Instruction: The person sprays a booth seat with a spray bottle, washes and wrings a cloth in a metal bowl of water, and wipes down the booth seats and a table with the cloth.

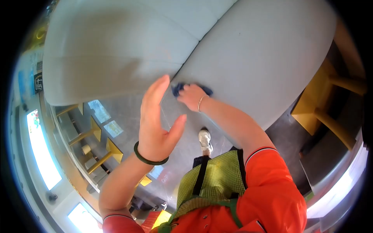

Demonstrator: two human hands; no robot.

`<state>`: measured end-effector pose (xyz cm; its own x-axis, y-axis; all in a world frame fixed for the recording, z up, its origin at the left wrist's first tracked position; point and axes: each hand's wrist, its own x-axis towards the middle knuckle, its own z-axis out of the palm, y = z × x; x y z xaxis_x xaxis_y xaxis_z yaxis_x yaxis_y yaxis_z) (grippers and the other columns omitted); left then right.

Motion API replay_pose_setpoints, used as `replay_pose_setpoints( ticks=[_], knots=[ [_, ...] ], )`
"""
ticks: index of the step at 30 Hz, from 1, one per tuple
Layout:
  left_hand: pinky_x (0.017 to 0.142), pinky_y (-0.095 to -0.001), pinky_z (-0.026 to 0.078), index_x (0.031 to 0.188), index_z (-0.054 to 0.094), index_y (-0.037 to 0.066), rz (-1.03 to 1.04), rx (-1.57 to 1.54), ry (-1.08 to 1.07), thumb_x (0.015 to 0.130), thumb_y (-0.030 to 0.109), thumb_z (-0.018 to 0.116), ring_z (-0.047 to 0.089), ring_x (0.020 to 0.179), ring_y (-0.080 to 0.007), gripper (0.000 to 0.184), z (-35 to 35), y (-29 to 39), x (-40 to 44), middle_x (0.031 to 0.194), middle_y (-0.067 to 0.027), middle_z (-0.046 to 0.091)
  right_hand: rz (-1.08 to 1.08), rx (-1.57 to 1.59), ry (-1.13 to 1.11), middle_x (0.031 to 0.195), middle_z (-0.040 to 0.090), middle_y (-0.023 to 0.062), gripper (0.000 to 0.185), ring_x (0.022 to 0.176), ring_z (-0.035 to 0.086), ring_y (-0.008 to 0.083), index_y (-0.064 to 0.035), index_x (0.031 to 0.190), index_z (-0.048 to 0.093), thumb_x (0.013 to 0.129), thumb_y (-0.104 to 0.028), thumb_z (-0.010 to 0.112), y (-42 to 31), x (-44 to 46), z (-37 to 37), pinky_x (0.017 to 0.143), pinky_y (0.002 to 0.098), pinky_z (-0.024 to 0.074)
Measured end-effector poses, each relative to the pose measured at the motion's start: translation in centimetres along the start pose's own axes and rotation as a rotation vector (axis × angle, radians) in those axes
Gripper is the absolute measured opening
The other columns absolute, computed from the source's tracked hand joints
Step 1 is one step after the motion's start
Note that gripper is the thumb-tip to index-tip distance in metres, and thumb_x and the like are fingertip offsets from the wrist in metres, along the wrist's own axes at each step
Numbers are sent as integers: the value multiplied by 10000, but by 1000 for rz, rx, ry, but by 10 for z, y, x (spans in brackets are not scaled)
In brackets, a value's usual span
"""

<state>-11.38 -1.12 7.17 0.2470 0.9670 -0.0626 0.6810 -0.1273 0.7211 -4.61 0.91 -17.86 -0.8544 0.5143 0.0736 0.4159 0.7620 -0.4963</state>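
My right hand (191, 97) presses a dark blue cloth (179, 88) against the front edge of a grey padded bench seat (256, 58), its fingers curled over the fabric. Part of the cloth shows on both sides of the hand. My left hand (157, 120) is raised in the air with fingers stretched and thumb apart, holding nothing. It appears close to the camera, in front of the grey backrest (116, 42). A dark seam runs between seat and backrest and ends near the cloth.
Yellow wooden chairs (112, 149) stand at the left, beside a long counter or table edge. Another yellow chair (307, 105) is at the right. My shoe (205, 139) rests on the grey floor (132, 132), below a green checked apron (217, 171).
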Motion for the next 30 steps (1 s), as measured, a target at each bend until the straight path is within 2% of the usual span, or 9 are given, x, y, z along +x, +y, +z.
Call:
replay_pose_setpoints(
  ticks=[2,5,7,10,14,18,22,26,30],
  knots=[
    [1017,-396,202,1292,284,30,-97,89,-45,696,-39,543,274,1252,-238,654,-3,-9,-31,1328,-112,311,-148,-101,-223,766,571,-8,153,877,489,184,-123,824,611,724,-179,510,-35,-39,20,704,304,379],
    [963,-377,296,1245,350,-6,-293,102,41,685,-8,571,384,1159,-309,602,2,-33,-86,1256,-170,396,-243,-44,-60,744,582,11,142,842,527,193,-109,782,600,731,-203,506,-34,-111,18,671,326,406],
    [963,-378,297,1258,339,12,-471,38,34,696,-3,555,381,1166,-289,603,9,-50,-126,1268,-149,389,51,-55,-298,746,578,39,151,788,560,212,-89,794,575,736,-209,503,3,-120,-50,622,359,434],
    [957,-395,297,1268,320,19,-660,52,-9,706,1,537,371,1175,-273,603,13,-64,-184,1270,-130,387,349,-378,207,767,570,54,171,710,568,269,-170,924,553,773,-233,503,152,-174,-126,597,378,452],
    [954,-401,295,1266,326,31,-745,-27,4,705,-7,533,377,1166,-259,599,23,-75,-235,1252,-114,402,998,-435,444,1055,584,42,309,968,532,254,-143,1004,591,770,-29,425,243,-237,-189,794,353,436],
    [949,-394,300,1278,311,59,-856,-160,-13,705,-26,527,397,1138,-238,618,46,-63,-234,1239,-108,408,733,-320,193,1097,566,39,320,1006,518,269,-129,1022,578,749,-42,436,125,-232,-115,825,391,417],
    [947,-390,306,1292,289,58,-802,-287,-38,715,-28,530,405,1130,-239,631,62,-51,-213,1229,-119,417,561,-47,74,847,510,23,307,641,491,201,-185,985,557,688,-124,507,-38,-209,-27,559,334,433],
    [941,-381,319,1298,284,61,-818,-258,-26,718,-17,539,420,1120,-239,638,51,-54,-230,1209,-117,438,303,415,-147,923,553,10,369,777,520,219,-216,1032,559,693,-82,500,-127,-198,42,656,357,452],
    [902,-353,348,1298,284,100,-897,-195,4,717,-2,544,436,1081,-208,644,23,-68,-249,1172,-82,448,595,538,-37,948,592,33,335,918,538,228,-204,933,617,704,-26,448,-94,-166,-38,795,349,444]
  ],
)
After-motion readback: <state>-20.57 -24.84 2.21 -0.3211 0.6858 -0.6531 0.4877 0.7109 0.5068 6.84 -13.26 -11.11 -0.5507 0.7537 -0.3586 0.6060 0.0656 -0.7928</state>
